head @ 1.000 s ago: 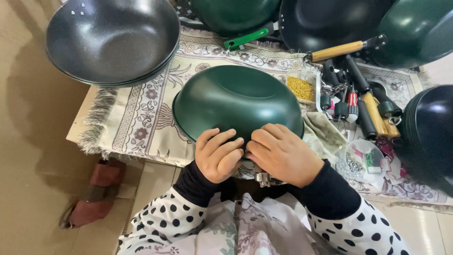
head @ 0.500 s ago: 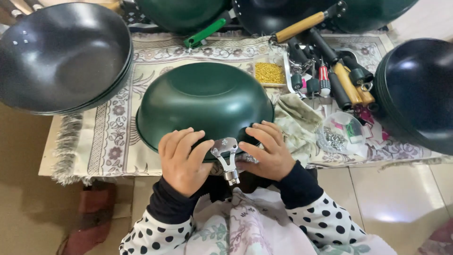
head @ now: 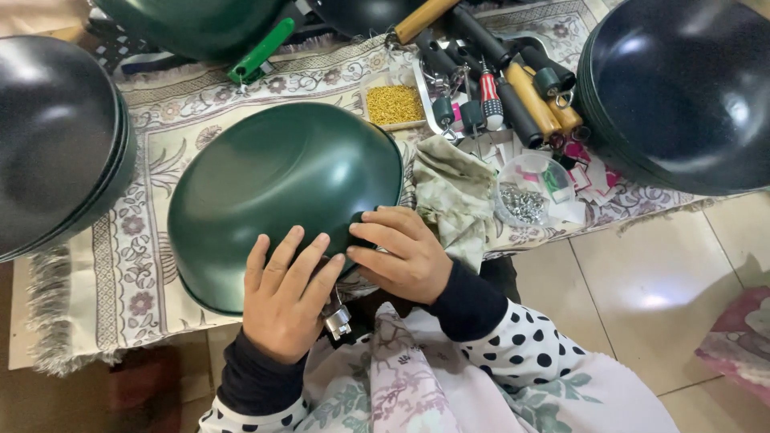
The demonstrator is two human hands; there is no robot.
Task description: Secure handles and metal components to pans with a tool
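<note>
Green upturned wok [head: 281, 184] under both flat hands, left hand [head: 285, 301], right hand [head: 401, 252].

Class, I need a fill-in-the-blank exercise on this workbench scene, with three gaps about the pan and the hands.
1. Both hands, the left hand and the right hand, rest on an upturned pan coloured ____.
2. The small tray behind the pan holds tiny parts coloured ____.
3. A shiny ____ bracket shows under the left hand.

Missing words: green; yellow; metal
</note>
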